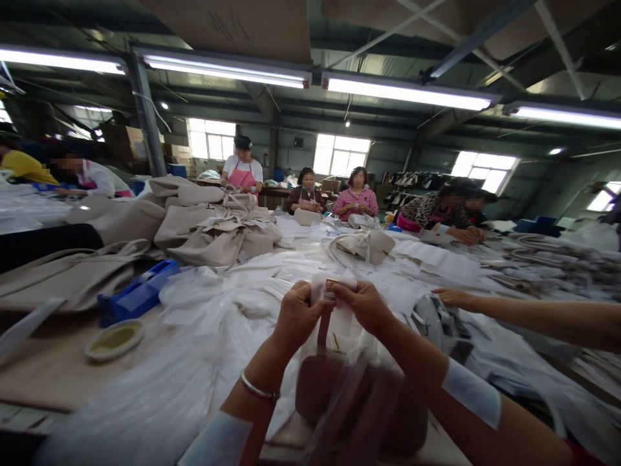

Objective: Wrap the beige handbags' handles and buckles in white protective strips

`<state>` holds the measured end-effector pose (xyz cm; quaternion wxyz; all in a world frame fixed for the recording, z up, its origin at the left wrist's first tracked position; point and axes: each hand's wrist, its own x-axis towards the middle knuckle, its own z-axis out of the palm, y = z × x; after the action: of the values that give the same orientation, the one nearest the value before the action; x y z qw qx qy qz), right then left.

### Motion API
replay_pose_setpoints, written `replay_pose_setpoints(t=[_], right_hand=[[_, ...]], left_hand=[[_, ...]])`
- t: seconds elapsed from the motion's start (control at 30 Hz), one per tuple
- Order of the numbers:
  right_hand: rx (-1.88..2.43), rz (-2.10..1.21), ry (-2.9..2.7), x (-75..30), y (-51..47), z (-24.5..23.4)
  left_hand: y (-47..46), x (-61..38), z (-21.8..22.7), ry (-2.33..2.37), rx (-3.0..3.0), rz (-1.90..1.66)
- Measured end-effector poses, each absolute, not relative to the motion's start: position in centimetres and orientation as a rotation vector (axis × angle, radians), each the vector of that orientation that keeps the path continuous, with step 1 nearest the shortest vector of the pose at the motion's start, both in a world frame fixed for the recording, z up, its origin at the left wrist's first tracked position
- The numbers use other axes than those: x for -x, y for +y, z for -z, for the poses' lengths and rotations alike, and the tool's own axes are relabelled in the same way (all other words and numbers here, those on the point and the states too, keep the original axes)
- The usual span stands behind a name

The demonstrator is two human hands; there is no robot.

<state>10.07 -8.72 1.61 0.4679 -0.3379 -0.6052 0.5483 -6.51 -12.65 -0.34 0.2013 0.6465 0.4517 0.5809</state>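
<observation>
A brownish handbag point(315, 391) stands right in front of me, partly covered by thin translucent wrapping. Its strap point(324, 331) rises to my two hands, where a small gold-coloured metal piece point(331, 285) shows against white wrapping. My left hand point(301, 314) pinches the strap end from the left, thumb pressed inward. From the other side my right hand point(365, 304) grips the same end beside the metal piece, fingers closed. What exactly lies under the fingertips is hidden. A silver bangle point(259, 386) circles my left wrist.
A blue tape dispenser point(138, 291) and a round shallow dish point(115, 340) lie to the left. Grey-beige bags point(208, 226) are piled behind them. White wrapping sheets point(233, 310) cover much of the table. At the right, a co-worker's hand point(456, 298) reaches in near a grey bundle point(439, 320).
</observation>
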Motion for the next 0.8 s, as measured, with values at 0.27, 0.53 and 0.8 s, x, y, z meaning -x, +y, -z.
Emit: replay_pose_setpoints(t=[0.27, 0.53, 0.8], right_hand=[[0.956, -1.032, -1.641, -10.4, -9.1, -2.5], [0.935, -0.996, -1.527, -9.8, -10.5, -1.8], [0.903, -0.988, -1.526, -9.4, -10.9, -0.9]], left_hand=[[-13.3, 6.9, -1.2, 1.071, -2.063, -1.612], [-13.1, 6.7, 0.7, 0.645, -1.226, -1.339], [-13.6, 5.3, 0.4, 0.903, -1.633, -1.333]])
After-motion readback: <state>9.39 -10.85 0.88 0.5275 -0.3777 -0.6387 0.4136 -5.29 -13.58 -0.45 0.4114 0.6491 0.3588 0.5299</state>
